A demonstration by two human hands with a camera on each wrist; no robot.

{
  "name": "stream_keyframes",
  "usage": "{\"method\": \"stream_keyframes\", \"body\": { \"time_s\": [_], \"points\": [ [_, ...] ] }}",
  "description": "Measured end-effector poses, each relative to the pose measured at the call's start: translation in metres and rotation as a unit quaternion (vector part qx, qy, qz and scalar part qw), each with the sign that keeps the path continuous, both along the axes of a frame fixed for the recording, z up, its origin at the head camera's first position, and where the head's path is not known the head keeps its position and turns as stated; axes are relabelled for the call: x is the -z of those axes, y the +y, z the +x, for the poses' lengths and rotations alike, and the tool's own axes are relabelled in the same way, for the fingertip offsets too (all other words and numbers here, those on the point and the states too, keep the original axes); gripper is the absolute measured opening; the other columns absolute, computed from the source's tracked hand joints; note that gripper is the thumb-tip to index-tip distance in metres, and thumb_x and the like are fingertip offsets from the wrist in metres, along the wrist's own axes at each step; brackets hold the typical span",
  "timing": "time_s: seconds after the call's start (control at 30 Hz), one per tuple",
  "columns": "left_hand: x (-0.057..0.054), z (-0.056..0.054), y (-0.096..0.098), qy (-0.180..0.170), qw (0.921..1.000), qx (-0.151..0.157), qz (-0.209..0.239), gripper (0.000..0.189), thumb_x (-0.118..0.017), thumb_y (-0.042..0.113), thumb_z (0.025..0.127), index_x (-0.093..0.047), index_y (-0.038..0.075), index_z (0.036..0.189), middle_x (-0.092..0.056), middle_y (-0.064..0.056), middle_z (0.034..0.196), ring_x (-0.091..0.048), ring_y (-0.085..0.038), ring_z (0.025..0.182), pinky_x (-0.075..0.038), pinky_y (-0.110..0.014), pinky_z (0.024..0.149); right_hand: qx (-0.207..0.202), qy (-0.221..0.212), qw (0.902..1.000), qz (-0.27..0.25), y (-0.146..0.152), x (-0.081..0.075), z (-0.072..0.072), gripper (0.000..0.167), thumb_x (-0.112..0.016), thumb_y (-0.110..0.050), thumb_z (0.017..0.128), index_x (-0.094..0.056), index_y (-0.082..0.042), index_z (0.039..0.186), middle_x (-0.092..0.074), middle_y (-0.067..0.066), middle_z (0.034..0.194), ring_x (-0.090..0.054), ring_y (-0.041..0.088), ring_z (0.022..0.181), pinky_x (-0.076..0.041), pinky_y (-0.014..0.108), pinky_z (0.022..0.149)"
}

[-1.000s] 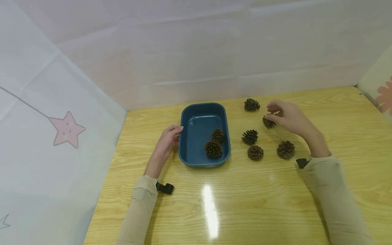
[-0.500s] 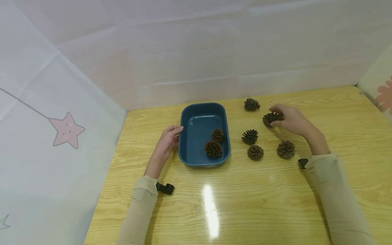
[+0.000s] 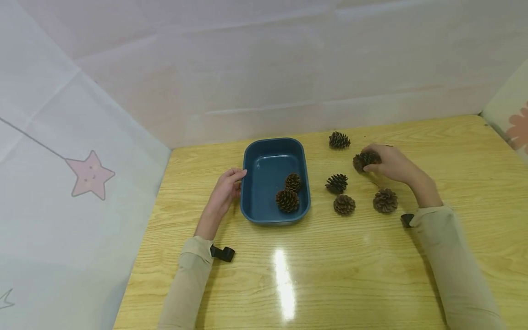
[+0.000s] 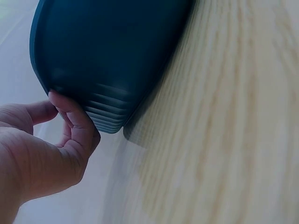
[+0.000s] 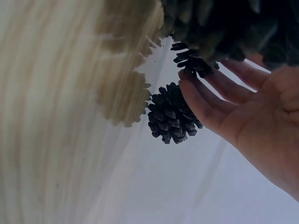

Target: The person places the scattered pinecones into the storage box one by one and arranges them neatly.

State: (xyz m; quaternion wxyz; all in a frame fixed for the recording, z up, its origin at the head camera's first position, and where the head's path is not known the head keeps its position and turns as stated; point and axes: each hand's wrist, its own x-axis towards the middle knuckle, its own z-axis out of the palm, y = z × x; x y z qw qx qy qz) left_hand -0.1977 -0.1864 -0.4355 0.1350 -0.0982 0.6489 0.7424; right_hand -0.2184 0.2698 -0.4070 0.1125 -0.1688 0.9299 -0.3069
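Note:
My left hand (image 3: 222, 192) holds the left rim of a deep blue rectangular tub (image 3: 260, 213), thumb at the rim and fingers against the ridged outer wall, as the left wrist view shows. Inside the tub, two brown pine cones (image 3: 287, 201) lie close together at its right side. To the right of it, my right hand (image 3: 392, 164) grips a dark pine cone (image 3: 361, 162) between thumb and fingers, low over the table. The right wrist view shows the fingers against that pine cone (image 5: 170, 119), partly covering it.
Several loose pine cones lie between tub and right hand: one at the back (image 3: 339, 140), a dark one (image 3: 337, 184), a rounder one (image 3: 344, 205) and one by the right wrist (image 3: 385, 201). A pale wall (image 3: 264, 87) borders the wooden table (image 3: 338, 275) behind.
My right hand has come down over the dark pine cone, and its fingers have closed round it. The left hand and the tub stay where they were.

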Motion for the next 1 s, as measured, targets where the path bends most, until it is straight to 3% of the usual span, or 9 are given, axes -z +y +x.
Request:
{"method": "stream_keyframes", "body": {
  "time_s": [0.3,1.0],
  "points": [
    [-0.0002,-0.0002,-0.0009,-0.003,1.0,0.001,0.002,0.017,-0.06,0.02,0.107,-0.056,0.006,0.099,-0.055,-0.001,0.09,-0.057,-0.013,0.071,-0.048,-0.022,0.061,-0.001,-0.002,1.0,0.003,-0.001,-0.0002,-0.0002,0.053,-0.069,-0.011,0.101,-0.047,0.009,0.145,-0.048,0.034,0.146,-0.046,0.055,0.131,-0.04,0.068,0.102],
    [0.0004,-0.0008,-0.0006,-0.006,1.0,-0.003,0.003,0.016,-0.06,0.019,0.107,-0.057,0.008,0.096,-0.056,0.0,0.089,-0.057,-0.013,0.071,-0.047,-0.022,0.061,-0.003,-0.002,0.9999,0.014,-0.0008,0.0,0.0005,0.057,-0.07,-0.014,0.1,-0.046,0.009,0.146,-0.048,0.034,0.146,-0.045,0.055,0.132,-0.039,0.068,0.103]
  ]
}}
